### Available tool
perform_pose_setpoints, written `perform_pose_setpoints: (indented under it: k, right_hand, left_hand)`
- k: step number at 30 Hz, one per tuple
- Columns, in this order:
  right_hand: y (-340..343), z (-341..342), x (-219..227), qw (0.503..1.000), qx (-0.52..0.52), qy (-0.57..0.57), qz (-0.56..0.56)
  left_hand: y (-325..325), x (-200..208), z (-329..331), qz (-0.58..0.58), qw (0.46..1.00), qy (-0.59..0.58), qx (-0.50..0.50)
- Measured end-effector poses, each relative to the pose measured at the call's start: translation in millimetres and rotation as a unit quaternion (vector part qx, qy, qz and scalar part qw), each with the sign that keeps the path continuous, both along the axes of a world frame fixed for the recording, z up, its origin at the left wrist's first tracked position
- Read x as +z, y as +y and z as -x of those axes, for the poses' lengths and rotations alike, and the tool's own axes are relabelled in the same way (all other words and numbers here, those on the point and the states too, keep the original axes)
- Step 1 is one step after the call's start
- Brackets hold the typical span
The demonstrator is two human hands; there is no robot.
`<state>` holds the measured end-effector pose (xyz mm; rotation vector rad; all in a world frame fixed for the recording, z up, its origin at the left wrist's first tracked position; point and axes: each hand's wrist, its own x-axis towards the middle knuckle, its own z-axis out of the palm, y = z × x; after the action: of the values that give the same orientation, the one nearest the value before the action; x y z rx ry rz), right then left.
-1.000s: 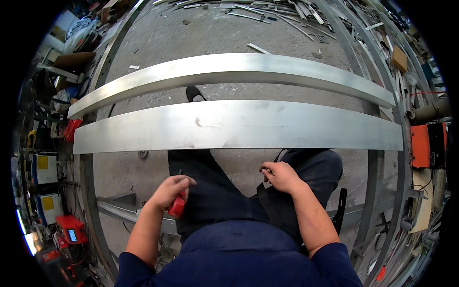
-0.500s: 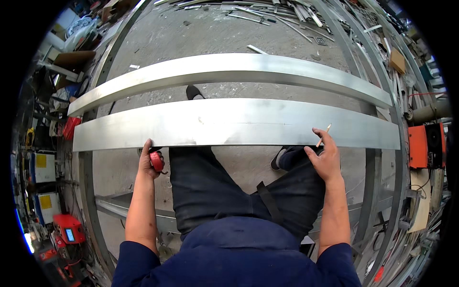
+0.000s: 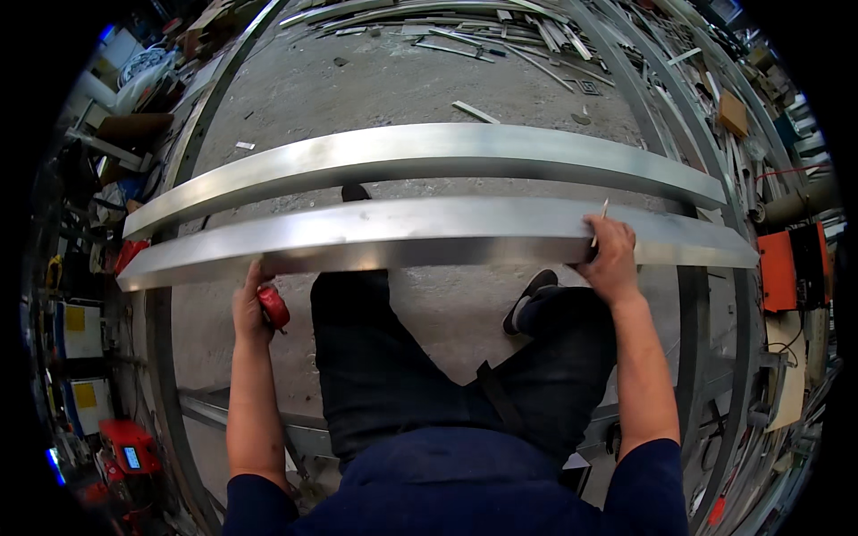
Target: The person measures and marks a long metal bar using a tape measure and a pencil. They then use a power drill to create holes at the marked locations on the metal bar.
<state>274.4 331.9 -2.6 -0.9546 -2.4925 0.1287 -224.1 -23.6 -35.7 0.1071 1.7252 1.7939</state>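
Observation:
A long silvery rectangular metal tube point(image 3: 420, 221) lies crosswise in front of me, tilted so that its near side face shows. My left hand point(image 3: 248, 308) is closed round a red tape measure point(image 3: 274, 306), and a fingertip touches the tube's near lower edge. Toward the tube's right end, my right hand point(image 3: 613, 255) grips it, fingers on top and thumb hidden below. A pencil point(image 3: 604, 211) sticks up between that hand's fingers. Beyond lies a second metal tube point(image 3: 429, 145), parallel to the first, with a gap between.
Metal frame rails point(image 3: 162, 357) stand left and right of me. An orange machine point(image 3: 779, 272) is at the right, a red machine with a small screen point(image 3: 130, 451) at the lower left. Metal offcuts point(image 3: 536, 31) litter the floor at the back. My legs are under the near tube.
The near tube has rolled, its near side face now showing, and its left end sits lower. My right hand has gone from pinching the pencil to gripping the tube. My left hand shifted slightly left.

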Motion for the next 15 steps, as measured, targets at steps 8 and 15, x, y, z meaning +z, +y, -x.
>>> perform_pose_setpoints:
  k: [8, 15]
  right_hand:
    - [65, 35, 31, 0.998, 0.043, 0.029, 0.046]
    - [97, 54, 48, 0.991, 0.016, -0.015, 0.133]
  left_hand:
    - [56, 76, 39, 0.346, 0.783, 0.511, -0.078]
    - [117, 107, 16, 0.441, 0.615, 0.624, -0.195]
